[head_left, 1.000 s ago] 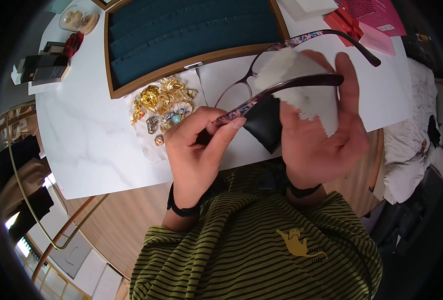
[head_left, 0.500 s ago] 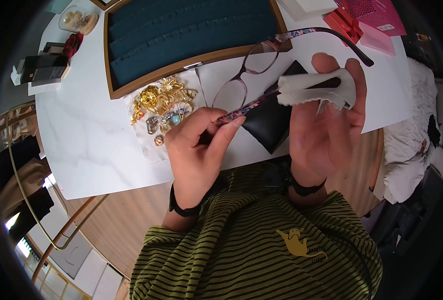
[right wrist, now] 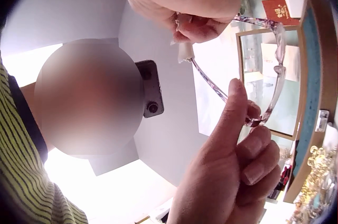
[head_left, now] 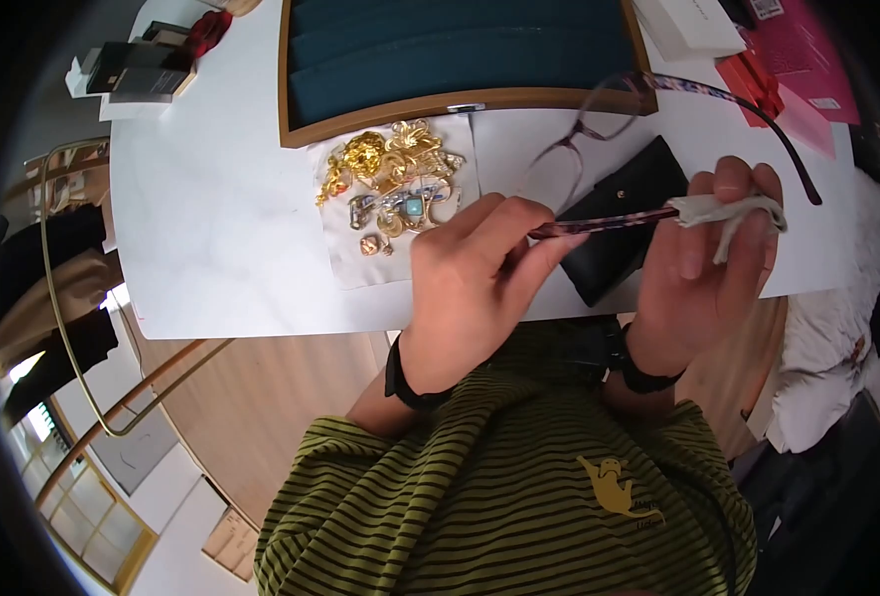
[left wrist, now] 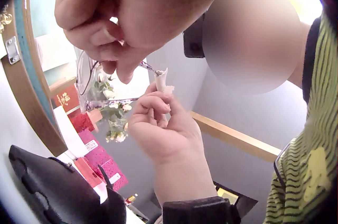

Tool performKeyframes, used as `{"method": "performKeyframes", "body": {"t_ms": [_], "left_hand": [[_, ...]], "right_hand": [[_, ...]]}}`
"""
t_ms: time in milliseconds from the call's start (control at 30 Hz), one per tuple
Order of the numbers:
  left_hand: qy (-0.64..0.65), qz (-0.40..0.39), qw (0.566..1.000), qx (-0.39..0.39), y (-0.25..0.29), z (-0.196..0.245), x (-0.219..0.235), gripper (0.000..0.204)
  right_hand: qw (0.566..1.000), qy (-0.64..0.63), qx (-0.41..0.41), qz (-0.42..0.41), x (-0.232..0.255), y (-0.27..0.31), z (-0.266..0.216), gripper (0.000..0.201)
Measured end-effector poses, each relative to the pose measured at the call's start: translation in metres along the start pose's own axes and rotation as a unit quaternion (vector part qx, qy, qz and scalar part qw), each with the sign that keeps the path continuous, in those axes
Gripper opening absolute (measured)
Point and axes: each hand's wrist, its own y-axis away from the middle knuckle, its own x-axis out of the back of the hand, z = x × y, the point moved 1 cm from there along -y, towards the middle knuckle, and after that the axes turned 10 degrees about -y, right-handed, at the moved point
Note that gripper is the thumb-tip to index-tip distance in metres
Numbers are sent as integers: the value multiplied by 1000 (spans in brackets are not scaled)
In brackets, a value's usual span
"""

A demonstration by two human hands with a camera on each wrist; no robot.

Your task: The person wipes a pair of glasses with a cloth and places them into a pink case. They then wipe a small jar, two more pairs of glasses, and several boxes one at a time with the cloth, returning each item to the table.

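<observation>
With a striped shirt (head_left: 460, 477) closest, at 6 o'clock, holds both hands up over the edge of the white table (head_left: 201, 258). Pinches the glasses (head_left: 614, 221) with thumb and fingers of the left hand (head_left: 475, 283), on one arm, right by the hinge. At 3 o'clock from there, with the right hand (head_left: 703, 273), pinches a small white cloth (head_left: 703, 209) around the end of that same arm. So holds the glasses in the air, stretched from one hand to the other. Points the lenses away, at 1 o'clock from the left hand, with the other arm loose and its tip at 2 o'clock from the right hand.

Behind the glasses, has a black pouch (head_left: 609, 263) on the table. At 11 o'clock, has gold jewellery (head_left: 363, 155) on a pale sheet (head_left: 345, 263). Farther, at 12 o'clock, has a wood-rimmed tray (head_left: 284, 79), dark blue inside. Farthest, at 2 o'clock, has a red box (head_left: 748, 89).
</observation>
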Motion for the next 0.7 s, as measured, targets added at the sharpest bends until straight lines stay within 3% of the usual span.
{"method": "performKeyframes", "body": {"t_ms": [100,133,267,433,567,633,700], "left_hand": [[40,-16,999,-22,0,0,-2,9],[40,-13,997,-62,0,-3,-3,6],[58,-38,996,-47,3,1,-5,7],[62,-41,995,-60,3,4,-5,9],[71,-23,995,-64,3,3,-4,9],[68,-32,995,-62,1,3,-3,9],[66,-22,995,-67,0,4,-2,9]], "right_hand": [[999,-23,24,-1,6,-1,-2,33],[999,-31,25,-6,8,-1,-5,34],[995,-71,13,-67,14,-3,-10,36],[999,-27,39,24,5,11,-3,39],[999,11,1,38,0,15,-1,34],[990,120,23,66,-5,16,10,28],[995,86,-12,49,-12,19,8,25]]}}
